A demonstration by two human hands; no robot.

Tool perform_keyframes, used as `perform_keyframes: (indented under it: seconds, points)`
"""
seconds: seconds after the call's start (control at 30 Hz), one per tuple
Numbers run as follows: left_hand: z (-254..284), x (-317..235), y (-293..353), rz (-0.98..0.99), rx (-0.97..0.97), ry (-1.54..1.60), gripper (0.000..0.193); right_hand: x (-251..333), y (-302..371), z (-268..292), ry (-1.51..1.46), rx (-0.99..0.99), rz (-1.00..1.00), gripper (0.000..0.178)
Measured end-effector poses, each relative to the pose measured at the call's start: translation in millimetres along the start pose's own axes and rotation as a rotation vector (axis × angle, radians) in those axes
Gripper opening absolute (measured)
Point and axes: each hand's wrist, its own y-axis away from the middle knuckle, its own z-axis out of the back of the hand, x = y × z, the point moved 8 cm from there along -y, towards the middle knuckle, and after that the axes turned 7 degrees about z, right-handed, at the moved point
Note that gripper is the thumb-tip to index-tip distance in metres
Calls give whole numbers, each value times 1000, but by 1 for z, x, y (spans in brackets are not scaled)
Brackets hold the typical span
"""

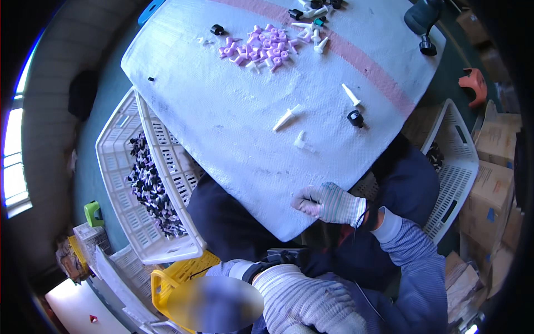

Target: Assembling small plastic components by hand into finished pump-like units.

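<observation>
My right hand (331,203), in a striped knit glove, rests at the near edge of the white-covered table (233,145). Its fingers are curled closed, and whatever may be inside is hidden. My left hand (306,300), gloved alike, is close to my body at the lower edge, back of the hand up; its fingertips are hidden. Nearest to the right hand on the table lies a translucent plastic piece (303,142). Beyond it are a white tapered nozzle (287,118), another slim white nozzle (350,94) and a black cap-like part (355,118).
Pink small plastic parts (264,47) are heaped toward the far side, near mixed white and black pieces (317,28). White crates (144,253) with dark and pink parts stand left; another crate (461,156) stands right. A yellow basket (167,289) and cardboard boxes (489,189) are nearby.
</observation>
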Motion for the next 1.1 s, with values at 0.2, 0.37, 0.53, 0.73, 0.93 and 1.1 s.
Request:
perform_keyframes:
  seconds: [0.2,0.37,0.53,0.73,0.93,1.1]
  points:
    - [-3,-3,1,-25,5,-15,27,-1,0,-5,-73,14,-32,28]
    - [-6,-4,0,13,7,78,27,1,2,-1,12,-19,-28,28]
    - [-12,-14,1,7,-9,-4,27,3,1,-2,16,-13,-18,23]
    - [-25,-19,4,-34,-46,-89,27,8,2,0,10,-76,75,21]
    - [-28,-22,7,-83,-39,-155,27,7,1,-1,-5,-61,-52,22]
    - [-21,-14,8,-3,-80,-34,27,9,1,1,11,-101,24,22]
